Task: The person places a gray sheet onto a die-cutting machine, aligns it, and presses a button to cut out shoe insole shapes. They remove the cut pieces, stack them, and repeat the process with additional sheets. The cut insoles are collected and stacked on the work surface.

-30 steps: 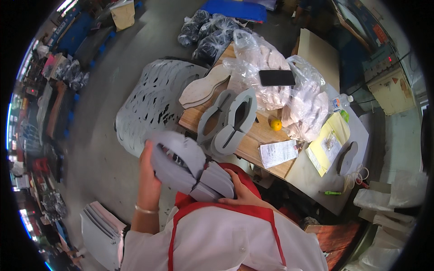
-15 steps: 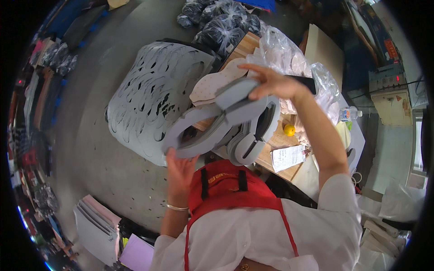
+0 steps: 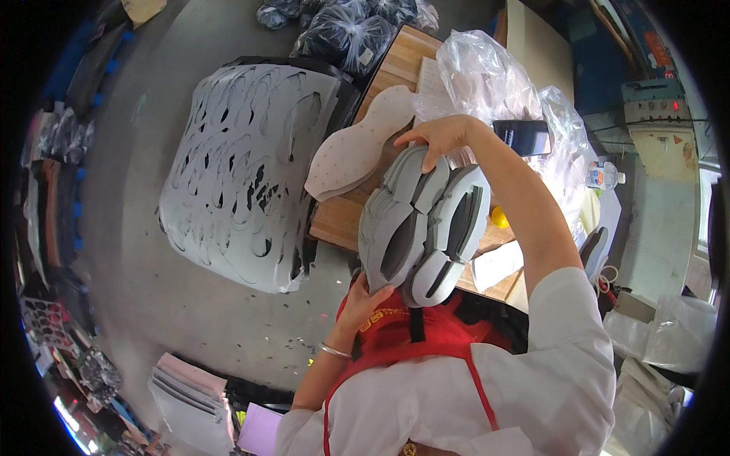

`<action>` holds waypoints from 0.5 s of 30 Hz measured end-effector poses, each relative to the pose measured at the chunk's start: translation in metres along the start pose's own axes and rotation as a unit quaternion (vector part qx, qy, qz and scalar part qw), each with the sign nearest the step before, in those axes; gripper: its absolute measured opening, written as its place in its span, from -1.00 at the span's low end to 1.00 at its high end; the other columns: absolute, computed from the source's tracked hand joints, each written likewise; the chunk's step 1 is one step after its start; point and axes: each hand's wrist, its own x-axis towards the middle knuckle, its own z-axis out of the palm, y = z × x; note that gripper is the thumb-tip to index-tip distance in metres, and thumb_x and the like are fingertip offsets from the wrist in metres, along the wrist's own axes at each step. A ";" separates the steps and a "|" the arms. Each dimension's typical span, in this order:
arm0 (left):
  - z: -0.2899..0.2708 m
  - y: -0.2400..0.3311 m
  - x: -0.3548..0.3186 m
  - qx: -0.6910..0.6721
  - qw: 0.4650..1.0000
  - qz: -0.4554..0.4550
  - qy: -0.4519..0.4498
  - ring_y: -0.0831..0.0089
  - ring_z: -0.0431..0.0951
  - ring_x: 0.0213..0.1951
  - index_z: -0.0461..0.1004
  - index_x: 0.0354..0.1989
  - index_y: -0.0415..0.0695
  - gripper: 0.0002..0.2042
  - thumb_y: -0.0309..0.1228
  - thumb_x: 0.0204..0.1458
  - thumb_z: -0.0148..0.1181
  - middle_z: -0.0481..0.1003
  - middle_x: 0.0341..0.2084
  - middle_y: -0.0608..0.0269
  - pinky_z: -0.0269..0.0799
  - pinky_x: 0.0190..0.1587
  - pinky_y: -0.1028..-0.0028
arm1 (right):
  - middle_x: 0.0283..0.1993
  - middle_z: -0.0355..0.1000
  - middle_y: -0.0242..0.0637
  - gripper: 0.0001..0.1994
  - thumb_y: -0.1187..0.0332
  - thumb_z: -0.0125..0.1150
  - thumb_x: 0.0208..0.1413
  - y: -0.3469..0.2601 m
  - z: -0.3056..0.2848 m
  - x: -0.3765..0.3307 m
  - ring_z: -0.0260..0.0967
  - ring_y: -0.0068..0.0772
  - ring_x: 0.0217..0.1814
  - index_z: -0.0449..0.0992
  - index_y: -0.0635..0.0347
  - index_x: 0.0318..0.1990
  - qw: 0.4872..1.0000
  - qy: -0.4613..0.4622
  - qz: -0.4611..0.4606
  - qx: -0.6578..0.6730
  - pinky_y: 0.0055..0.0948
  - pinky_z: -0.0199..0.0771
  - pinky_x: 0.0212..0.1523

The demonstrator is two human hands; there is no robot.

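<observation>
A stack of grey foam shoe-sole cutouts (image 3: pixel 372 239) with open slots stands at the near edge of the wooden table. My left hand (image 3: pixel 363 305) grips its near end, with the thumb on top and the other fingers partly hidden. At the far end my right hand (image 3: pixel 442 137) spans the pieces between thumb and fingers. A second stack of grey foam cutouts (image 3: pixel 471 205) sits close against its right side. Just beyond, pale sole-shaped sheets dotted with small holes (image 3: pixel 353 148) lie on the table.
Left of the wooden table (image 3: pixel 342 220) stands a pile of cut-out grey foam sheets (image 3: pixel 228 167). Clear plastic bags (image 3: pixel 479 76), a phone (image 3: pixel 523 137), a yellow fruit (image 3: pixel 499 217), a paper (image 3: pixel 496 266) and a bottle (image 3: pixel 603 175) are at the right. Black bags (image 3: pixel 350 38) lie behind.
The grey foam stack, held tilted and skewed before, now sits upright and more even on the second stack's left. Both my hands have moved with it, the left one rightward and nearer.
</observation>
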 end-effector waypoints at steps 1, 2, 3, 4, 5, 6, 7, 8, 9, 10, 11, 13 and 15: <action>-0.002 0.012 -0.001 0.016 0.998 -0.059 -0.003 0.39 0.45 0.00 0.22 0.16 -0.36 -0.37 -0.27 -0.02 0.32 0.43 -0.08 0.16 0.36 -0.02 0.44 | 0.19 0.29 0.02 -0.17 0.38 0.43 -0.22 -0.003 0.000 -0.007 0.30 -0.15 0.18 0.18 0.18 0.30 0.997 0.040 0.015 -0.060 -0.36 0.28 0.19; -0.004 0.025 -0.004 0.035 0.993 -0.111 -0.002 0.32 0.44 0.01 0.22 0.16 -0.35 -0.36 -0.28 -0.03 0.32 0.43 -0.04 0.10 0.34 0.04 0.40 | 0.19 0.29 0.05 -0.17 0.35 0.42 -0.21 -0.008 0.003 -0.016 0.32 -0.11 0.16 0.18 0.18 0.30 0.990 0.085 0.001 -0.114 -0.35 0.30 0.18; -0.006 0.037 -0.007 0.053 0.985 -0.165 -0.006 0.25 0.43 0.03 0.21 0.16 -0.35 -0.36 -0.28 -0.04 0.33 0.43 -0.01 0.04 0.31 0.11 0.36 | 0.16 0.31 0.06 -0.19 0.32 0.42 -0.21 -0.014 0.010 -0.028 0.34 -0.09 0.14 0.20 0.18 0.29 0.975 0.160 0.013 -0.153 -0.33 0.32 0.15; -0.008 0.050 -0.010 0.194 0.964 -0.184 -0.013 0.20 0.43 0.04 0.20 0.17 -0.35 -0.35 -0.26 -0.03 0.32 0.42 0.01 -0.01 0.30 0.11 0.33 | 0.13 0.34 0.07 -0.21 0.29 0.42 -0.20 -0.020 0.020 -0.042 0.36 -0.07 0.12 0.22 0.19 0.27 0.954 0.237 -0.004 -0.184 -0.31 0.34 0.13; -0.012 0.063 -0.012 0.332 0.922 -0.199 -0.023 0.15 0.43 0.05 0.18 0.18 -0.36 -0.34 -0.25 -0.01 0.30 0.41 0.02 -0.05 0.30 0.12 0.31 | 0.10 0.36 0.08 -0.22 0.25 0.42 -0.20 -0.026 0.030 -0.053 0.37 -0.05 0.10 0.24 0.20 0.25 0.928 0.297 0.020 -0.224 -0.29 0.37 0.11; -0.017 0.074 -0.012 0.467 0.867 -0.172 -0.027 0.10 0.42 0.06 0.16 0.19 -0.37 -0.33 -0.24 0.00 0.28 0.40 0.04 -0.10 0.30 0.12 0.29 | 0.03 0.41 0.06 -0.27 0.27 0.42 -0.18 -0.026 0.039 -0.073 0.40 -0.05 0.06 0.28 0.22 0.21 0.930 0.342 -0.009 -0.132 -0.28 0.39 0.07; -0.021 0.082 -0.010 0.450 0.890 -0.077 0.013 0.06 0.38 0.10 0.12 0.22 -0.37 -0.31 -0.24 0.01 0.27 0.35 0.08 -0.15 0.26 0.15 0.27 | -0.03 0.45 0.04 -0.33 0.28 0.41 -0.17 -0.024 0.055 -0.093 0.43 -0.05 0.02 0.33 0.24 0.17 0.923 0.380 -0.041 -0.049 -0.27 0.41 0.04; -0.023 0.088 -0.007 0.425 0.902 0.056 0.054 0.02 0.33 0.15 0.08 0.25 -0.38 -0.29 -0.24 0.01 0.25 0.29 0.12 -0.19 0.23 0.17 0.26 | -0.09 0.48 -0.01 -0.39 0.34 0.39 -0.13 -0.022 0.074 -0.107 0.46 -0.15 -0.04 0.35 0.23 0.15 0.884 0.462 -0.056 -0.038 -0.33 0.43 0.01; -0.024 0.091 -0.002 0.393 0.903 0.144 0.096 -0.02 0.29 0.19 0.03 0.27 -0.38 -0.27 -0.24 0.02 0.23 0.24 0.17 -0.24 0.19 0.20 0.24 | -0.15 0.51 -0.07 -0.45 0.40 0.37 -0.08 -0.016 0.095 -0.122 0.48 -0.24 -0.09 0.38 0.23 0.13 0.819 0.556 -0.138 -0.040 -0.38 0.45 -0.02; -0.024 0.091 0.008 0.384 0.893 0.219 0.080 -0.02 0.23 0.22 -0.01 0.29 -0.38 -0.25 -0.25 0.03 0.22 0.19 0.20 -0.24 0.15 0.23 0.24 | -0.15 0.52 -0.12 -0.52 0.49 0.33 -0.05 -0.011 0.119 -0.133 0.49 -0.34 -0.09 0.40 0.26 0.10 0.789 0.600 -0.130 0.025 -0.43 0.45 0.01; -0.020 0.090 0.026 0.379 0.888 0.251 0.069 -0.02 0.18 0.25 -0.05 0.31 -0.37 -0.24 -0.25 0.04 0.21 0.14 0.23 -0.25 0.10 0.25 0.24 | -0.16 0.53 -0.20 -0.56 0.51 0.28 0.02 -0.004 0.141 -0.142 0.47 -0.48 -0.07 0.39 0.27 0.10 0.782 0.611 -0.086 0.090 -0.48 0.45 0.00; -0.008 0.083 0.057 0.322 0.911 0.257 0.023 -0.01 0.05 0.32 -0.13 0.33 -0.37 -0.23 -0.27 0.08 0.16 0.01 0.29 -0.26 -0.04 0.31 0.26 | -0.15 0.49 -0.21 -0.60 0.50 0.18 0.13 0.009 0.185 -0.141 0.45 -0.52 -0.08 0.34 0.33 0.14 0.726 0.634 -0.038 0.264 -0.55 0.46 -0.06; 0.000 0.074 0.068 0.355 0.898 0.257 0.043 0.00 0.08 0.31 -0.11 0.33 -0.38 -0.25 -0.28 0.09 0.14 0.03 0.28 -0.25 -0.03 0.31 0.26 | -0.14 0.48 -0.18 -0.54 0.59 0.02 0.18 0.018 0.233 -0.144 0.44 -0.48 -0.10 0.20 0.31 0.25 0.705 0.645 -0.030 0.293 -0.54 0.46 -0.07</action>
